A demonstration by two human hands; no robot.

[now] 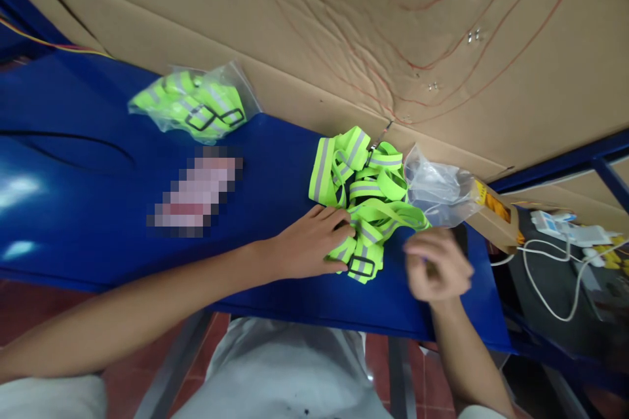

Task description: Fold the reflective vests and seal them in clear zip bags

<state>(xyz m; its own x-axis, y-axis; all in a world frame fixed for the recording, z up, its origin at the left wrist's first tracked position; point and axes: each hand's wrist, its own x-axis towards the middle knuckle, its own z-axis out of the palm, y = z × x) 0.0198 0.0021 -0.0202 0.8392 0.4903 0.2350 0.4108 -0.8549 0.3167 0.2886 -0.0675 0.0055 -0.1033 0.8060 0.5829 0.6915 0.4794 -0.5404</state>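
Left hand [312, 243] curves over green straps [322, 169], grip unclear | right hand [439, 264] curls beside them (blurred; contents unclear) | straps heaped on bench [280, 163] | arranging by hand, seemingly; overlapping loops call for care

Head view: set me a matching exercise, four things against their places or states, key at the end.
1. Left hand
2. Right hand
3. Bag of green straps
4. Clear bag

A. Beside the small box
B. On the loose green straps
C. Left of the loose green straps, by the cardboard
D. Blurred, fingers curled

1-B, 2-D, 3-C, 4-A
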